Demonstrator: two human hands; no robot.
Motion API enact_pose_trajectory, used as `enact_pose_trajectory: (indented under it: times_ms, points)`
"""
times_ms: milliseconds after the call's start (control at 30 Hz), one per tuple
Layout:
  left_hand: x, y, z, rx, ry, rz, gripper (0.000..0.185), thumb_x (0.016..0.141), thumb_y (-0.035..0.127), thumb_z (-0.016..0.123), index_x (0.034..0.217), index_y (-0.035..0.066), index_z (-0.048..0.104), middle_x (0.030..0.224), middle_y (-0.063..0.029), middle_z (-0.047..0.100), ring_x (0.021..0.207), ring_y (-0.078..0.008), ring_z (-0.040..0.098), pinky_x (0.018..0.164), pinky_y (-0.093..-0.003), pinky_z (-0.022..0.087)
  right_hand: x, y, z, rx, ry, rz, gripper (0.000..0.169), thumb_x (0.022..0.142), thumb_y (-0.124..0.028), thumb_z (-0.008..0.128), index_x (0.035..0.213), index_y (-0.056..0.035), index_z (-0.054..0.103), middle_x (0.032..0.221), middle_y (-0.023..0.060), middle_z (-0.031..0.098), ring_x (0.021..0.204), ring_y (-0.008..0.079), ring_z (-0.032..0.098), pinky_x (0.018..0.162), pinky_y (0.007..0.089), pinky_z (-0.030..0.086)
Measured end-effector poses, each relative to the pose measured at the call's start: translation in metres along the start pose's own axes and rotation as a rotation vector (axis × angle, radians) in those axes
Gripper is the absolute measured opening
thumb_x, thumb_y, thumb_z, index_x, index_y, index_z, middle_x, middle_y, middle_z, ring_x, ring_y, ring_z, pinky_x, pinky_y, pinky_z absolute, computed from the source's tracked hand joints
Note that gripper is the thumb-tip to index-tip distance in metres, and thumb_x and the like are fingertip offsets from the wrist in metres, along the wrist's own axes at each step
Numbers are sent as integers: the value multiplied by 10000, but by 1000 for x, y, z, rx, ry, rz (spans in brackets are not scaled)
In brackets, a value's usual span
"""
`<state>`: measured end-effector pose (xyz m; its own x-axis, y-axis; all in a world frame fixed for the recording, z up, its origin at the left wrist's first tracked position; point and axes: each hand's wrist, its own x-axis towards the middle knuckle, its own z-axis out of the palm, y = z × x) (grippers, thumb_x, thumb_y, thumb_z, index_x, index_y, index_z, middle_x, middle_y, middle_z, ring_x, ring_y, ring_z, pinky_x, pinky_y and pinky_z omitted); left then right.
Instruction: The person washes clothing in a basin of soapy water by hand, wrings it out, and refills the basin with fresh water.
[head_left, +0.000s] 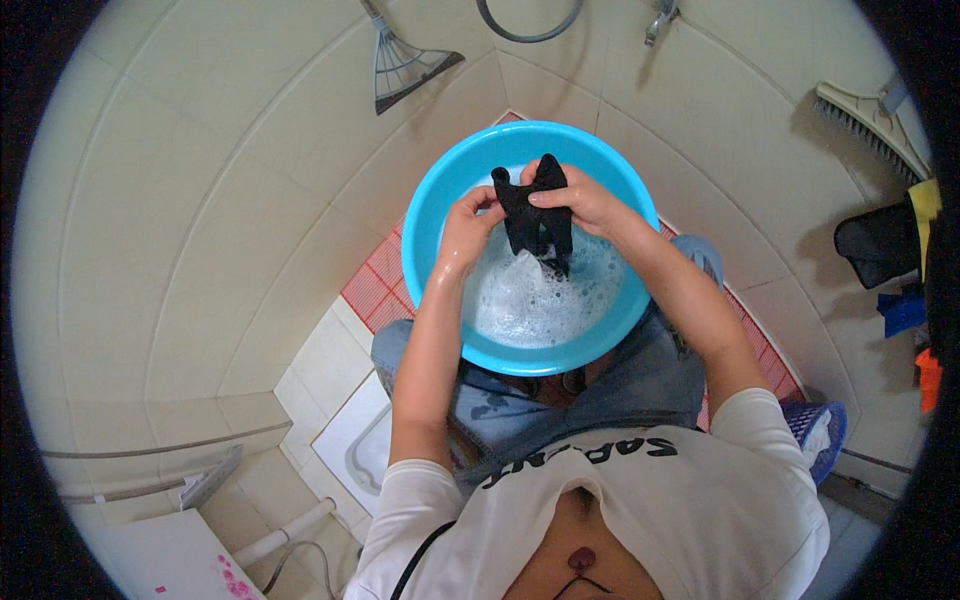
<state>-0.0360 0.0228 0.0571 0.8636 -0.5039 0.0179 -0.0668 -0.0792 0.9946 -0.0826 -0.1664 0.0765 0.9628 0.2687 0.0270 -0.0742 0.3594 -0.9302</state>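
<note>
A wet black cloth item (529, 217), perhaps a small garment, is stretched between my two hands above a blue plastic basin (433, 311). My left hand (474, 217) pinches its left edge. On the other side my right hand (581, 196) grips the cloth, the thumb in front and the fingers partly hidden behind. The cloth's lower end hangs down to the foamy, soapy water (517, 307) in the basin. A pale bit of fabric or foam (528, 264) shows at its bottom; which one, I cannot tell.
Tiled walls meet behind the basin, which stands on red matting (379, 277) between my knees. A broom-like tool (412, 67) and a brush (874, 127) hang on the walls. A squat toilet (367, 442) lies at left, a blue-purple plastic basket (821, 435) at right.
</note>
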Motion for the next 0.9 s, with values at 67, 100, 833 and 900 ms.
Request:
enact_pose_trajectory:
  times_ms: [67, 100, 833, 900]
  points:
    - [-1, 3, 3, 22, 31, 62, 128, 806, 89, 571, 916, 33, 604, 849, -27, 594, 788, -122, 542, 745, -246, 420, -1, -1, 2, 20, 20, -10, 266, 722, -134, 656, 947, -57, 537, 917, 29, 538, 858, 138, 530, 755, 273, 421]
    - [-1, 1, 1, -10, 35, 33, 127, 806, 89, 570, 917, 37, 603, 853, -27, 595, 789, -123, 545, 747, -250, 422, -1, -2, 3, 29, 26, -15, 263, 724, -139, 655, 946, -56, 541, 918, 30, 541, 855, 137, 532, 746, 273, 423]
    - [-5, 11, 9, -27, 332, 35, 118, 750, 11, 539, 715, 26, 427, 610, -46, 489, 498, -111, 516, 398, -249, 428, 2, 9, 17, -380, 23, -186, 192, 705, -106, 627, 873, -51, 553, 834, 32, 571, 774, 132, 524, 728, 281, 417]
    - [-6, 15, 8, 0, 342, 26, 148, 747, 26, 564, 705, 26, 422, 603, -50, 493, 500, -115, 523, 385, -251, 415, 1, 7, 21, -375, -31, -160, 219, 715, -130, 640, 900, -57, 548, 865, 22, 561, 789, 124, 514, 739, 277, 409]
